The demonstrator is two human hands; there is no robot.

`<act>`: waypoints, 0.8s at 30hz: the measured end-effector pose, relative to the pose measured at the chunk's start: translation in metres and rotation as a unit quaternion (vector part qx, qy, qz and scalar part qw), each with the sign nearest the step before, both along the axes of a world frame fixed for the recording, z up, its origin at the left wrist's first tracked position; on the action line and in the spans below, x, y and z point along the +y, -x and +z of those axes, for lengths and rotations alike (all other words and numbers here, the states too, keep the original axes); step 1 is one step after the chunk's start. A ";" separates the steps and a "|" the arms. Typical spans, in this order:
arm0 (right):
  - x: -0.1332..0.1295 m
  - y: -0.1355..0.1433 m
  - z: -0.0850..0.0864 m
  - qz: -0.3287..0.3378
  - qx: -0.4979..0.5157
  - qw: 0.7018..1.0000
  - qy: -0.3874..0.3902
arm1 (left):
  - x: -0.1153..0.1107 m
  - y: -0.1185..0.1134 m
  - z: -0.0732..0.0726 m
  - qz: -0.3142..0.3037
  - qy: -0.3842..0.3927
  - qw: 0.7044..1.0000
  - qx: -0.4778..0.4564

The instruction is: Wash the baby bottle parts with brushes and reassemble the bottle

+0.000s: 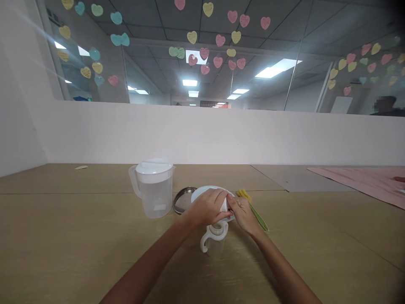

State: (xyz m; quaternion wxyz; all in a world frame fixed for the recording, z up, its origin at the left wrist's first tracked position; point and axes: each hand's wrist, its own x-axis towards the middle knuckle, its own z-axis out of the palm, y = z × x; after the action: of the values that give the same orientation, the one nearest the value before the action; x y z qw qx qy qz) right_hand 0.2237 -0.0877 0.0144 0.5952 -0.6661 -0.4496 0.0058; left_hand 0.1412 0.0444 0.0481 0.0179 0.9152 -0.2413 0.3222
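Left hand: back of the hand up, fingers bent over a small white piece (224,205), the grip closed on it; the hand (207,207) comes in above the surface (95,236).
Right hand: thumb and fingers (233,202) pressed against the other side of the same piece, grip closed; the hand (245,214) meets the left one.
White piece: between the two hands, mostly hidden by fingers, so its full form cannot be told.
Clear container: upright just below the hands in the view, with a white collar and curved hook-like handle (216,232) at its top.
White plate: behind the hands (205,190), partly covered by them.
Round metal dish: left of the plate (182,202), shiny-rimmed.
Lidded pitcher: translucent, white lid, handle to the left (156,192), standing left of the dish.
Brush: right of the right hand, yellow head, green handle (260,218) slanting toward the wearer.
Pink cloth: spread at the far right (363,181).
Wall: white (202,135), under glass with heart-shaped notes (232,17).
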 end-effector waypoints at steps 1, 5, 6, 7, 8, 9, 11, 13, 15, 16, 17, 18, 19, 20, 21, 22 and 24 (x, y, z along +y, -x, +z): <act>-0.001 0.000 0.002 0.020 0.016 1.000 0.004 | -0.001 0.000 0.000 -0.004 0.010 1.000 0.003; -0.003 -0.005 0.002 0.089 0.095 0.991 0.011 | -0.004 0.004 0.004 -0.015 0.066 0.997 0.027; -0.003 -0.007 0.000 0.100 0.113 0.989 0.007 | -0.005 0.005 0.005 -0.020 0.082 0.996 0.033; -0.002 -0.009 -0.002 0.107 0.128 0.986 0.001 | -0.006 0.008 0.007 -0.026 0.098 0.994 0.038; -0.002 -0.010 -0.005 0.114 0.140 0.984 -0.006 | -0.007 0.010 0.008 -0.032 0.117 0.992 0.046; -0.001 -0.011 -0.007 0.121 0.150 0.981 -0.015 | -0.008 0.013 0.009 -0.039 0.141 0.988 0.058; 0.001 -0.010 -0.010 0.146 0.163 0.975 -0.031 | -0.011 0.017 0.010 -0.063 0.209 0.970 0.111; 0.001 -0.005 -0.008 0.185 0.175 0.966 -0.043 | -0.015 0.017 0.008 -0.105 0.307 0.928 0.185; -0.002 -0.002 -0.001 0.207 0.192 0.956 -0.083 | -0.016 0.012 0.006 -0.152 0.459 0.854 0.193; -0.006 -0.002 0.004 0.204 0.201 0.951 -0.119 | -0.015 0.008 0.006 -0.169 0.547 0.804 0.161; -0.010 -0.004 0.008 0.190 0.207 0.946 -0.161 | -0.012 0.004 0.006 -0.178 0.629 0.748 0.113; -0.015 -0.008 0.013 0.169 0.207 0.942 -0.205 | -0.008 -0.001 0.007 -0.178 0.692 0.696 0.067; -0.020 -0.014 0.016 0.142 0.203 0.939 -0.238 | -0.002 -0.004 0.008 -0.173 0.727 0.663 0.039; -0.025 -0.021 0.017 0.116 0.194 0.940 -0.257 | 0.005 -0.007 0.009 -0.159 0.736 0.657 0.031; -0.028 -0.029 0.016 0.084 0.180 0.945 -0.261 | 0.011 -0.008 0.011 -0.135 0.723 0.677 0.040; -0.029 -0.037 0.013 0.045 0.165 0.952 -0.254 | 0.017 -0.008 0.011 -0.102 0.692 0.712 0.061; -0.026 -0.051 0.003 -0.041 0.133 0.972 -0.191 | 0.025 -0.006 0.009 -0.011 0.589 0.798 0.123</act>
State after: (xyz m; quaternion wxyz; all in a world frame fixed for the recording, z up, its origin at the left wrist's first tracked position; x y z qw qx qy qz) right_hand 0.2751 -0.1141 0.0171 0.7655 -0.5511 -0.3318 -0.0162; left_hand 0.1476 0.0691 0.0574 0.5869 0.7572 -0.0109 0.2866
